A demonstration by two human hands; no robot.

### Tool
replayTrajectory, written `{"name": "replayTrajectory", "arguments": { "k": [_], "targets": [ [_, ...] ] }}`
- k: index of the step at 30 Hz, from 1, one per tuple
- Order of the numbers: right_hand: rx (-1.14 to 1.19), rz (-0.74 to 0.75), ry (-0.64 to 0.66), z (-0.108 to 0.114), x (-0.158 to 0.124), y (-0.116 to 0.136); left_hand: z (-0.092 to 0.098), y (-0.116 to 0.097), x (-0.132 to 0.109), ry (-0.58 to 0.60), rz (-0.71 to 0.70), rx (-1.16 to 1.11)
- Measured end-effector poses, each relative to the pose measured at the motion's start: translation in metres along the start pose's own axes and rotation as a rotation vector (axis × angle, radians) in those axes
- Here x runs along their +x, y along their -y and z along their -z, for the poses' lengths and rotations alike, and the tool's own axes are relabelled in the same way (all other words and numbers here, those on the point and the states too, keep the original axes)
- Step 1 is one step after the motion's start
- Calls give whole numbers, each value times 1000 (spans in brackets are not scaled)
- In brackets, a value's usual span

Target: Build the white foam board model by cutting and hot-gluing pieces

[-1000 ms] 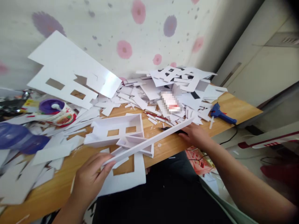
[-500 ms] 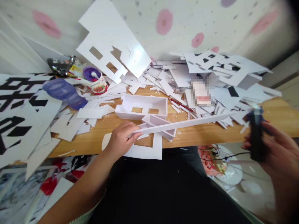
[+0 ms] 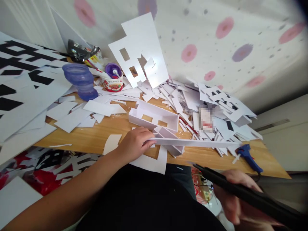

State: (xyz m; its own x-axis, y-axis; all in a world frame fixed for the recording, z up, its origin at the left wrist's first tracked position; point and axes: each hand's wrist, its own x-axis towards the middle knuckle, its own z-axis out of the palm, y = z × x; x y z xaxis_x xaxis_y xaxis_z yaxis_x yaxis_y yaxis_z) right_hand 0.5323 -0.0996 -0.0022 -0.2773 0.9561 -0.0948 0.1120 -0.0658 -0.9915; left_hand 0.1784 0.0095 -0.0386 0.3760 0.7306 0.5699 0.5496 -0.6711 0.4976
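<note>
My left hand (image 3: 137,144) is closed, pinching the near end of a long white foam board strip (image 3: 192,142) between thumb and fingers. The strip reaches to the right across the table's front. My right hand (image 3: 240,195) is wrapped round a black craft knife (image 3: 231,184), whose pale tip points left below the strip. Behind my left hand lies a white open box form (image 3: 156,115) with two rectangular cut-outs. A smaller angled foam board piece (image 3: 172,144) sits partly beneath the strip. Under my left hand is a flat white sheet (image 3: 154,163) with a window cut-out.
A blue glue gun (image 3: 250,158) lies at the table's right end. White offcuts (image 3: 178,96) pile up along the wall. A purple translucent container (image 3: 80,80) and a paper food tub (image 3: 112,81) stand at the back left. A large cut sheet (image 3: 154,57) leans on the wall.
My right hand has moved left and down with the knife, which has swung from upright to pointing left. The strip's right end has dropped. The camera view has turned.
</note>
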Motion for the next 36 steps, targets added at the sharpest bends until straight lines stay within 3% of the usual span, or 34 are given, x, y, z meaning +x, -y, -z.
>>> {"name": "replayTrajectory", "arguments": {
  "k": [3,5,7,11,16,20,25,36],
  "targets": [
    [96,-42,121,-44,34,1,-1,2,-1,11,15,-14],
    [-90,15,108,-66,50,2,-1,3,-1,20,23,-18],
    [-377,201,57,-81,62,3,-2,4,-1,26,31,-24],
    [-755,580,5,-96,78,7,-1,5,-2,31,44,-28],
    [-953,742,-157,-95,79,15,-1,6,-1,38,32,-27],
    [-937,680,-311,-95,75,15,-1,7,-1,33,24,-18],
    [-910,558,-199,-111,91,10,0,5,-1,35,35,-16],
    [-955,610,-169,-122,111,-13,0,6,1,52,46,-44]
  ]
}}
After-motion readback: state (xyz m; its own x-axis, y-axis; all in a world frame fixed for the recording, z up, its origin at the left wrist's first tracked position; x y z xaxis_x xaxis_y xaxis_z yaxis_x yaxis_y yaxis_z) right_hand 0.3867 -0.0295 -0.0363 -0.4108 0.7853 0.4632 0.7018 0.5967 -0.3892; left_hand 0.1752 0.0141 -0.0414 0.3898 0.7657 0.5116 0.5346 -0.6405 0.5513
